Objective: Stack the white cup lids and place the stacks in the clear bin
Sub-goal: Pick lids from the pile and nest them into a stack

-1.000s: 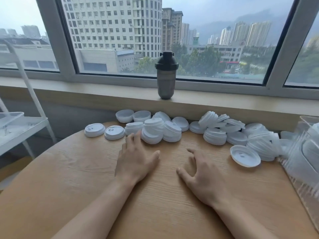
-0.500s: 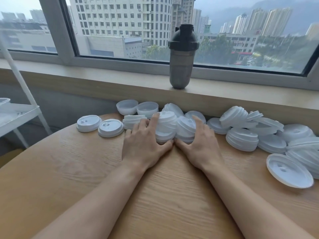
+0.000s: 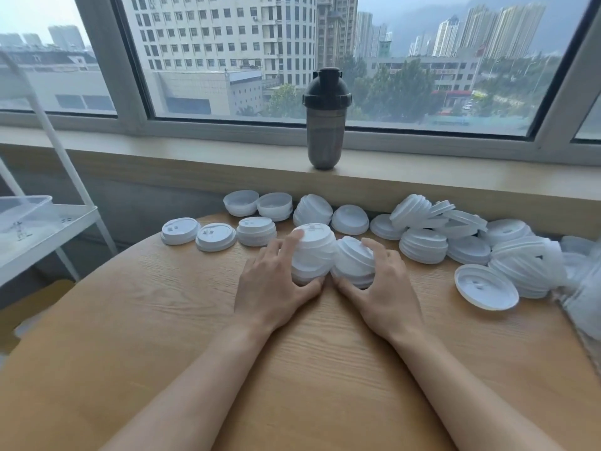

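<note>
Two short stacks of white cup lids stand side by side in the middle of the wooden table (image 3: 162, 320). My left hand (image 3: 273, 281) grips the left stack (image 3: 313, 249), fingers over its top and thumb under its near edge. My right hand (image 3: 380, 288) grips the tilted right stack (image 3: 353, 262) from the right side. Several more lids and stacks lie along the table's far edge, with a single upturned lid (image 3: 486, 287) at the right. The clear bin (image 3: 585, 288) shows only as a blurred strip at the right edge.
A dark shaker bottle (image 3: 327, 120) stands on the window sill behind the lids. A white shelf cart (image 3: 42, 229) with a clear tray stands left of the table. Two single lids (image 3: 180, 230) lie at the far left of the row.
Both hands moved forward from flat on the table and closed around the two middle stacks. The stacks have been drawn slightly toward me.
</note>
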Tool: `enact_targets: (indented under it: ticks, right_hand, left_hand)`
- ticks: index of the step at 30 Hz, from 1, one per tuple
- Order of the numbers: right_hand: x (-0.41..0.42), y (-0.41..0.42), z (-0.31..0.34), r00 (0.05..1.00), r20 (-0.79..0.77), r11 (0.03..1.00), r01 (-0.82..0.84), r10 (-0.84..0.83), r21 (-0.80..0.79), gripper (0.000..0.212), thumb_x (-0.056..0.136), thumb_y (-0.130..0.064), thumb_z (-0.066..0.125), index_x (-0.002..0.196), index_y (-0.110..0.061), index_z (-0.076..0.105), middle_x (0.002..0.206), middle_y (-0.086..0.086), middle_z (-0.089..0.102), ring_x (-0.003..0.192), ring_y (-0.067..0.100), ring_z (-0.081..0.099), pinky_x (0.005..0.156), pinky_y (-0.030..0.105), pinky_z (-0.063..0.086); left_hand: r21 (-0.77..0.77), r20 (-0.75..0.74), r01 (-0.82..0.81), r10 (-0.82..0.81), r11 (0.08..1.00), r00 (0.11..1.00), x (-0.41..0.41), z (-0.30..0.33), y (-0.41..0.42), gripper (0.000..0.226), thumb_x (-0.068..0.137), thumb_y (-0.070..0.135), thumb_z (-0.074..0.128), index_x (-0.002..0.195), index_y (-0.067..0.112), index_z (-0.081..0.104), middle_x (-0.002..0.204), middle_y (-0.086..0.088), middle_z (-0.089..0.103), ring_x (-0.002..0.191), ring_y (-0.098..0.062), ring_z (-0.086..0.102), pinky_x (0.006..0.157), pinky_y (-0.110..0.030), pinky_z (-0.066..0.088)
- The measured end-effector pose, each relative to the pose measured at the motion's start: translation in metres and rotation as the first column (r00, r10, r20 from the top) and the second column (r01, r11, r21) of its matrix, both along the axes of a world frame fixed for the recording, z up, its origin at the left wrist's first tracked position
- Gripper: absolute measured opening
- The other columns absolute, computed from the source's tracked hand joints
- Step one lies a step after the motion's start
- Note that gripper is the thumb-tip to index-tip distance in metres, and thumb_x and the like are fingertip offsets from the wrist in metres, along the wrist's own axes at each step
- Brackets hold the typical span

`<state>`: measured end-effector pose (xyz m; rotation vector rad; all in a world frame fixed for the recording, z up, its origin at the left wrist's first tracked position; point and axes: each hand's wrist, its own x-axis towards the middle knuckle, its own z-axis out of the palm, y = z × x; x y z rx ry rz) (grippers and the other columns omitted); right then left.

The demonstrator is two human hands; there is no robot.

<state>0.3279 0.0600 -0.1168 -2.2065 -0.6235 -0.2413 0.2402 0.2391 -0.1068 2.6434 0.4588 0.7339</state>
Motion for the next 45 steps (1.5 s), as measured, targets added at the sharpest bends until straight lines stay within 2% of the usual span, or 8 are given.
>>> enact_targets:
  ticks: [8, 16, 21, 29, 33, 38, 40, 45]
  right_hand:
    - [-0.080, -0.091, 0.002, 0.998, -0.035, 0.997, 0.047, -0.045, 0.060, 0.069, 0.076, -0.052, 0.082, 0.135, -0.031, 0.054, 0.124, -0.008, 0.051, 0.119, 0.013, 0.052, 0.101, 0.032, 0.047]
    - [-0.155, -0.184, 0.003, 0.996, -0.019, 0.996, 0.084, -0.083, 0.021, 0.070, 0.072, -0.050, 0.085, 0.132, -0.027, 0.056, 0.125, -0.011, 0.050, 0.122, 0.010, 0.050, 0.101, 0.024, 0.041]
    - [-0.171, -0.224, 0.007, 0.995, -0.032, 0.995, 0.095, -0.095, 0.004, 0.081, 0.067, -0.054, 0.088, 0.135, -0.029, 0.053, 0.133, -0.013, 0.050, 0.126, 0.007, 0.048, 0.107, 0.030, 0.043]
    - [-0.173, -0.231, 0.003, 0.990, -0.014, 0.990, 0.142, -0.141, 0.019, 0.075, 0.073, -0.059, 0.082, 0.134, -0.027, 0.053, 0.129, -0.010, 0.056, 0.124, 0.011, 0.048, 0.107, 0.035, 0.042]
    - [-0.170, -0.230, 0.001, 0.987, -0.005, 0.986, 0.160, -0.160, 0.035, 0.070, 0.075, -0.056, 0.081, 0.133, -0.027, 0.055, 0.127, -0.009, 0.058, 0.122, 0.012, 0.050, 0.106, 0.035, 0.042]
    - [-0.169, -0.228, 0.000, 0.980, -0.015, 0.980, 0.198, -0.199, -0.028, 0.084, 0.077, -0.063, 0.075, 0.145, -0.025, 0.044, 0.141, -0.004, 0.051, 0.133, 0.017, 0.042, 0.113, 0.038, 0.036]
    - [-0.169, -0.227, 0.001, 0.978, -0.026, 0.978, 0.206, -0.207, -0.041, 0.083, 0.079, -0.067, 0.071, 0.145, -0.025, 0.043, 0.141, -0.005, 0.051, 0.132, 0.016, 0.041, 0.112, 0.038, 0.037]
    - [-0.170, -0.229, 0.002, 0.979, -0.025, 0.979, 0.203, -0.203, -0.004, 0.073, 0.080, -0.060, 0.075, 0.139, -0.025, 0.048, 0.136, -0.006, 0.055, 0.127, 0.015, 0.045, 0.109, 0.035, 0.038]
  left_hand:
    - [0.022, -0.011, 0.065, -0.065, 0.998, 0.998, -0.064, 0.006, -0.057, 0.081, 0.080, 0.070, 0.066, 0.149, 0.041, 0.035, 0.133, 0.011, 0.056, 0.115, -0.016, 0.057, 0.098, -0.034, 0.040]
    - [-0.025, -0.052, 0.275, -0.276, 0.961, 0.960, -0.129, 0.009, -0.132, 0.081, 0.082, 0.069, 0.067, 0.150, 0.044, 0.032, 0.143, 0.015, 0.053, 0.128, -0.008, 0.049, 0.106, -0.027, 0.031]
    - [-0.017, -0.061, 0.350, -0.350, 0.937, 0.935, -0.147, 0.007, -0.170, 0.075, 0.082, 0.069, 0.064, 0.147, 0.043, 0.036, 0.141, 0.015, 0.057, 0.124, -0.010, 0.051, 0.108, -0.025, 0.029]
    - [-0.148, -0.004, 0.332, -0.336, 0.932, 0.942, -0.143, 0.008, -0.182, 0.093, 0.075, 0.084, 0.061, 0.152, 0.039, 0.035, 0.149, 0.014, 0.048, 0.134, -0.008, 0.047, 0.112, -0.038, 0.037]
    - [-0.199, 0.028, 0.286, -0.287, 0.937, 0.958, -0.132, 0.012, -0.192, 0.102, 0.068, 0.089, 0.059, 0.151, 0.032, 0.041, 0.135, 0.010, 0.056, 0.126, -0.010, 0.051, 0.108, -0.042, 0.044]
    - [-0.287, 0.054, 0.316, -0.315, 0.904, 0.948, -0.121, 0.010, -0.191, 0.084, 0.079, 0.060, 0.077, 0.149, 0.026, 0.047, 0.140, 0.009, 0.059, 0.129, -0.010, 0.052, 0.111, -0.041, 0.042]
    - [-0.332, 0.063, 0.341, -0.340, 0.880, 0.938, -0.121, 0.009, -0.188, 0.079, 0.079, 0.053, 0.073, 0.149, 0.027, 0.048, 0.146, 0.009, 0.056, 0.135, -0.011, 0.049, 0.116, -0.045, 0.038]
    - [-0.336, 0.021, 0.346, -0.361, 0.876, 0.932, -0.118, 0.009, -0.188, 0.088, 0.079, 0.068, 0.073, 0.152, 0.030, 0.042, 0.153, 0.008, 0.048, 0.140, -0.011, 0.043, 0.118, -0.043, 0.036]
